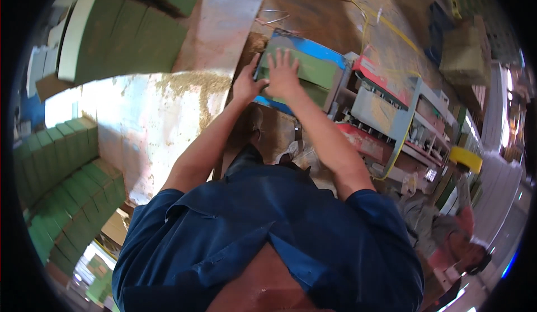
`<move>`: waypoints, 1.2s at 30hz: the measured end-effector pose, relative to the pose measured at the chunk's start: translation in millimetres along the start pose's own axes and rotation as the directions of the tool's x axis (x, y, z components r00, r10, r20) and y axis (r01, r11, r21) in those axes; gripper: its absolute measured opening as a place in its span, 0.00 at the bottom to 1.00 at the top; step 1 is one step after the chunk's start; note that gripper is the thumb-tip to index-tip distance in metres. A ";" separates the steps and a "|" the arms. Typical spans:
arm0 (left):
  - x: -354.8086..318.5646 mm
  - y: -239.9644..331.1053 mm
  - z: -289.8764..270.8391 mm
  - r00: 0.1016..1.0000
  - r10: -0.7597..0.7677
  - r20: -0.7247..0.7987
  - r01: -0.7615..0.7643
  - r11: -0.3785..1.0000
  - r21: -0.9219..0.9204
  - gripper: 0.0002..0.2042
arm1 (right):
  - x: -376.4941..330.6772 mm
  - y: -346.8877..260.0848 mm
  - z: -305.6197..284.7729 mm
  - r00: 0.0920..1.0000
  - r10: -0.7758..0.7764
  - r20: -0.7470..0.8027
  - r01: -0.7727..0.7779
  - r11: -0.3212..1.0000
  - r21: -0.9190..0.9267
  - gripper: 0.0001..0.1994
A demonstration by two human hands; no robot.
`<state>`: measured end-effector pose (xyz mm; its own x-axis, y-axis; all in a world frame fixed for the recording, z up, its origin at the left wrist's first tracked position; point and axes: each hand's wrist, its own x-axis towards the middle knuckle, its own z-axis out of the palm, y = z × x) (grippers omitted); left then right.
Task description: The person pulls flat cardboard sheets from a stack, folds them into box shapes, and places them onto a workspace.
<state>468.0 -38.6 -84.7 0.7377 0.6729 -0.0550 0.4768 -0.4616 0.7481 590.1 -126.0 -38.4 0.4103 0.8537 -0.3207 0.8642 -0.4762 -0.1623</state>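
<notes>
Green flat boards [316, 69] lie on the blue bed [313, 49] of a machine in front of me. My right hand [283, 77] rests on the boards near their left end, palm down with its fingers spread. Just left of it, my left hand [247, 83] is at the boards' left edge, with its fingers stretched out and its thumb apart. Neither hand is wrapped round anything. My right hand and wrist hide part of the boards; whether my left hand touches their edge, I cannot tell.
The machine's red and grey section [380, 110] adjoins the bed on the right. A dusty pale table [151, 110] stands at left, with stacked green boards [131, 41]. More green stacks [72, 200] are nearer left. Another person [447, 234] is at lower right; a cardboard box [465, 52] is far right.
</notes>
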 end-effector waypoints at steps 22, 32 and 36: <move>-31.0 91.5 114.9 0.723 0.297 0.624 0.015 0.896 -0.444 0.32 | -201.1 50.8 -28.6 0.972 0.235 -0.029 -0.094 0.497 0.863 0.19; -52.9 -10.0 -244.0 0.988 -0.152 -0.016 0.021 0.237 -0.971 0.34 | -4.1 -228.5 -267.2 0.481 -0.537 -0.693 0.866 0.414 0.279 0.33; -36.6 10.9 -309.5 0.970 -0.185 -0.156 -0.119 0.196 -0.973 0.42 | 53.0 -339.9 -307.6 0.529 -0.682 -0.505 0.847 0.457 0.271 0.27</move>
<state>298.2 110.6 130.2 0.5527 0.8286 -0.0888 -0.4596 0.3920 0.7970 407.7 145.9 286.7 -0.2250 0.8830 0.4120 0.6641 0.4484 -0.5983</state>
